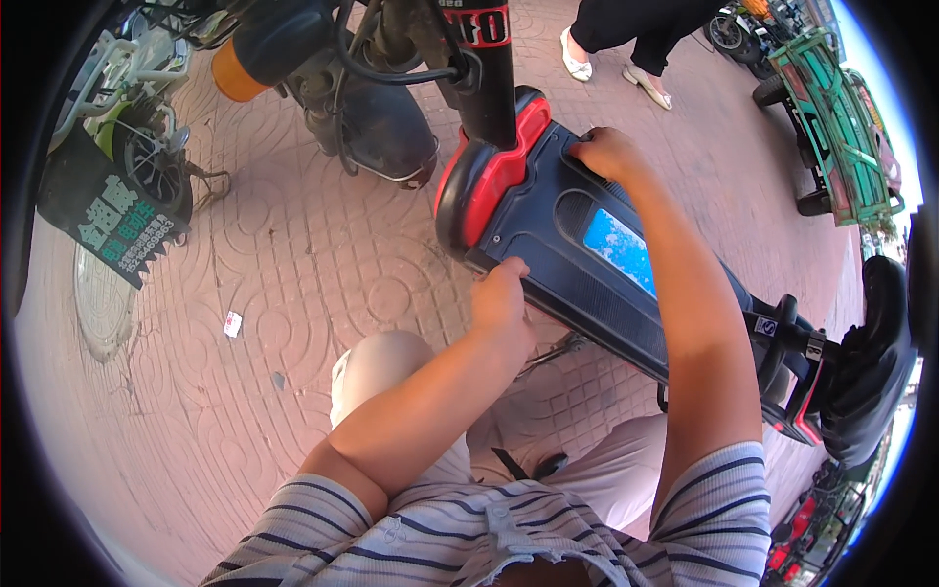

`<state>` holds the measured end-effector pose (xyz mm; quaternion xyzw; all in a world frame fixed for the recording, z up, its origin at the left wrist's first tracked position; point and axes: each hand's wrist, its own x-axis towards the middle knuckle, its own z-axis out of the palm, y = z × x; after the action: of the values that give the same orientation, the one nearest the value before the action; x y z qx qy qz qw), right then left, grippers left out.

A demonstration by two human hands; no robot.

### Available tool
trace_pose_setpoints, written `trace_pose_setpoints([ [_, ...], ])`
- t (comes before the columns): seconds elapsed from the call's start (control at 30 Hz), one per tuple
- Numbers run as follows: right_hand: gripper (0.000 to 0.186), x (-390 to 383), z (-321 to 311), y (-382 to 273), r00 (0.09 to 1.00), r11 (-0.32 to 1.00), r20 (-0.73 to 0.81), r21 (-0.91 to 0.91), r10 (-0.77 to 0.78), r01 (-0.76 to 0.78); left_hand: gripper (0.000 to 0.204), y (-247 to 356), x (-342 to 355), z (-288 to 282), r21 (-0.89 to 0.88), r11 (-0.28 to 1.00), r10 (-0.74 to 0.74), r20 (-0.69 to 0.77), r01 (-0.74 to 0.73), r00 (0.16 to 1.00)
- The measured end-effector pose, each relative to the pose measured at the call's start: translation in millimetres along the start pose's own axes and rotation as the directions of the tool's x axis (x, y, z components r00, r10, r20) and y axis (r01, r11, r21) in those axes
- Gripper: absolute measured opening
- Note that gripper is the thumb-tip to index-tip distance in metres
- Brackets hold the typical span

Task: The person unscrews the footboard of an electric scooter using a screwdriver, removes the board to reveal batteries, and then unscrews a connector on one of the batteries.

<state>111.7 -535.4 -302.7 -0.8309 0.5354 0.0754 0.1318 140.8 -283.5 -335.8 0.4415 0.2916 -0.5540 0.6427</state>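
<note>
The footboard cover point(550, 227) of an electric scooter, black plastic with a worn blue sticker point(620, 248), stretches from the centre toward the lower right. My left hand point(502, 298) is closed at its near front corner, thumb on top and the other fingers mostly hidden. At the far edge, my right hand point(608, 155) is also closed on the cover, its fingertips over the rim. A red and black front guard point(497, 178) borders the cover below the dark steering column point(486, 108). Screw heads show near the cover's front corners.
The scooter's front wheel point(381, 127) and an orange lamp point(235, 74) are at upper left, a black saddle point(869, 367) at right. A black printed flap point(103, 210) hangs at left. A person's white shoes point(575, 59) and a green cart point(836, 127) are farther off.
</note>
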Motion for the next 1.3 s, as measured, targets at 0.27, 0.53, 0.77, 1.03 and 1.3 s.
trace_pose_setpoints([
  [0.27,0.051,23.1,-9.0,-2.9,0.985,0.985,0.161,0.147,0.063,-0.087,0.019,6.4,10.7,0.7,0.211,0.977,0.005,-0.123,0.022,0.992],
  [0.53,0.049,16.8,-20.7,2.4,0.978,0.984,0.196,0.146,0.070,-0.100,0.022,1.7,26.4,-5.7,0.310,0.951,0.031,-0.072,-0.007,0.997],
  [0.77,0.047,21.9,-17.0,1.9,0.980,0.981,0.184,0.165,0.071,-0.102,0.027,1.9,26.5,-10.8,0.297,0.953,0.087,-0.052,-0.068,0.995],
  [1.03,0.041,26.5,-25.0,1.0,0.967,0.961,0.226,0.219,0.119,-0.170,0.027,1.1,49.6,-20.1,0.376,0.919,0.131,0.000,-0.122,0.991],
  [1.3,0.056,17.5,-38.3,-11.8,0.917,0.934,0.354,0.231,0.181,-0.273,0.028,6.4,41.5,-21.0,0.413,0.903,0.109,0.051,-0.121,0.993],
])
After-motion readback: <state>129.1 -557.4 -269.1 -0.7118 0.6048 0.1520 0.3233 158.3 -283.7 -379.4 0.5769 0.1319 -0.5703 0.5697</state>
